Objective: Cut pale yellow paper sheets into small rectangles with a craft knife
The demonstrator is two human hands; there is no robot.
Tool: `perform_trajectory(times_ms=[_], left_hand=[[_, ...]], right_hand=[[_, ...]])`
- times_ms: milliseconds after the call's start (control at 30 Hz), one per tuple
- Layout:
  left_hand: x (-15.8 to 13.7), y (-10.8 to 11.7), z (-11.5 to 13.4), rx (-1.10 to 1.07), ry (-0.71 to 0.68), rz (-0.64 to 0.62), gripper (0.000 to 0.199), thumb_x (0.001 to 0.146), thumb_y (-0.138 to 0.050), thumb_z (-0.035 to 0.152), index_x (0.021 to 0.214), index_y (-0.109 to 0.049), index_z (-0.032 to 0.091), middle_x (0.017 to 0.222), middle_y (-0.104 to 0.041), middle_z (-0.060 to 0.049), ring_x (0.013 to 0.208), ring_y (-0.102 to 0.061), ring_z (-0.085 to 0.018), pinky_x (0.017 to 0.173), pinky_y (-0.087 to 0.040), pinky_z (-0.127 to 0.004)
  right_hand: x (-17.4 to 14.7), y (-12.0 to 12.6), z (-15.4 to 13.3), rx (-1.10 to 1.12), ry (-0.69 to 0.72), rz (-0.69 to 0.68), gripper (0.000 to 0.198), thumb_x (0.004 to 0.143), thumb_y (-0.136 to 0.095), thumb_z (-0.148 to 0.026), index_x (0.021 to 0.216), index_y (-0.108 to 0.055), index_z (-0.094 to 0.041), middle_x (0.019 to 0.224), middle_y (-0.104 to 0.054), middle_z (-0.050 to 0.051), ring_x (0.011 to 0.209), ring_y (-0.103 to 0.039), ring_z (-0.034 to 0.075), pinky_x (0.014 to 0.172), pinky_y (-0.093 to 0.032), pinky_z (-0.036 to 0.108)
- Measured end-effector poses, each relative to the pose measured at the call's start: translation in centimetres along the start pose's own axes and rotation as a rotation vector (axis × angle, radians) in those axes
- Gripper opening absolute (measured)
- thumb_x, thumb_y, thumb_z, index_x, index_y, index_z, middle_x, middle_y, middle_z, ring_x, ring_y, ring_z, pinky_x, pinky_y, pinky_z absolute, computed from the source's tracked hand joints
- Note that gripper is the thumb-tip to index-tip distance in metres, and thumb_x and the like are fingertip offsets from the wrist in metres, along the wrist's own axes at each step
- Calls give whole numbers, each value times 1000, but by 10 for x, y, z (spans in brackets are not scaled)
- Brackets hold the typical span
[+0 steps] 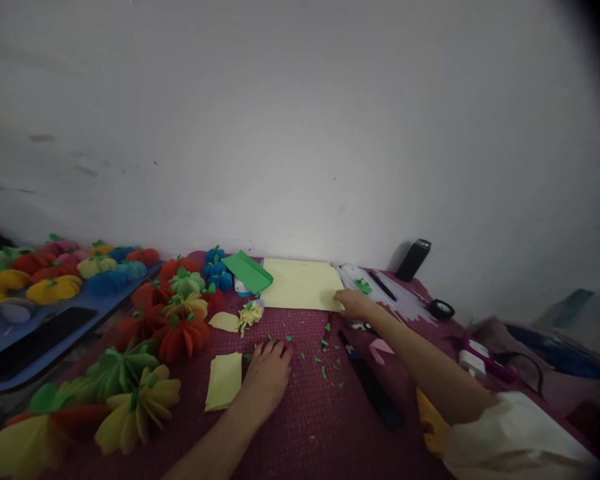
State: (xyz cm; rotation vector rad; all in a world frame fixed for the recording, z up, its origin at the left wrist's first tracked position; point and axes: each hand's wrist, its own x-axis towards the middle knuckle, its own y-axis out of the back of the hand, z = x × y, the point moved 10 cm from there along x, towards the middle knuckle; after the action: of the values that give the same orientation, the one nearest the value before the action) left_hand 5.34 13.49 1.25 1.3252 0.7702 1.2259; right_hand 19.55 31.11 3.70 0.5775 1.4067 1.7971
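Note:
At the back of the table, a large pale yellow paper sheet (300, 285) lies near the wall. My right hand (353, 305) reaches to its lower right corner, fingers closed on the edge. My left hand (271, 375) rests palm down on the table, its fingers stretched out. Just left of it is a stack of small yellow paper pieces (224, 381). Green paper scraps (324, 371) are scattered between my hands. Beyond my left hand sit a heap of yellow paper shreds (251, 316), a cut yellow piece (225, 321) and a folded green sheet (249, 271).
Colourful paper pumpkins (183, 333) crowd the left side, some on a blue board with a phone (40, 341). Under my right arm lies a black-handled tool (373, 387). Farther right are a pen (383, 287), a black upright object (414, 260) and a tape roll (441, 309).

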Motion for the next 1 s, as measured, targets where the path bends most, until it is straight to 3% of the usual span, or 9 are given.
perform_trajectory(times_ms=[167, 300, 433, 633, 833, 1000], left_hand=[[0, -1, 0, -16, -4, 11, 33, 82, -37, 21, 112, -50, 21, 114, -51, -7, 108, -41, -25, 91, -25, -43], [0, 0, -1, -23, -13, 14, 33, 81, -39, 22, 112, -49, 21, 114, -51, -7, 108, -40, -25, 91, -25, -44], [0, 0, 0, -19, -19, 8, 34, 81, -39, 23, 114, -48, 21, 114, -51, -8, 108, -40, -25, 91, -26, -44], [-1, 1, 1, -9, -16, 10, 32, 82, -36, 20, 112, -48, 21, 115, -50, -9, 108, -40, -24, 91, -25, -45], [-2, 2, 1, -10, -26, 38, 31, 82, -37, 20, 110, -49, 20, 112, -51, -8, 107, -40, -24, 91, -26, -43], [-3, 3, 1, -16, -26, 45, 31, 82, -37, 21, 111, -48, 21, 112, -51, -8, 107, -40, -24, 91, -26, -44]], right_hand=[[16, 19, -32, -4, 55, 49, 41, 71, -53, -32, 108, -51, -14, 106, -55, 12, 101, -49, 22, 83, -36, 32], [31, 23, -68, -16, 86, 63, 35, 73, -52, -28, 104, -53, -14, 103, -56, 11, 95, -52, 23, 81, -38, 32], [42, 19, -83, -40, 57, 50, 25, 80, -46, -24, 99, -55, -9, 98, -57, 13, 92, -53, 22, 80, -40, 34], [45, 13, -76, -65, 11, 8, 29, 83, -46, -29, 109, -48, -14, 108, -51, 8, 90, -53, 17, 74, -45, 37], [42, 20, -51, -55, -117, 7, 29, 83, -46, -29, 109, -48, -15, 108, -50, 7, 90, -53, 17, 75, -45, 38], [32, 32, -35, -17, -184, 62, 25, 86, -38, -28, 96, -58, -16, 92, -60, 11, 88, -55, 19, 73, -40, 29]])
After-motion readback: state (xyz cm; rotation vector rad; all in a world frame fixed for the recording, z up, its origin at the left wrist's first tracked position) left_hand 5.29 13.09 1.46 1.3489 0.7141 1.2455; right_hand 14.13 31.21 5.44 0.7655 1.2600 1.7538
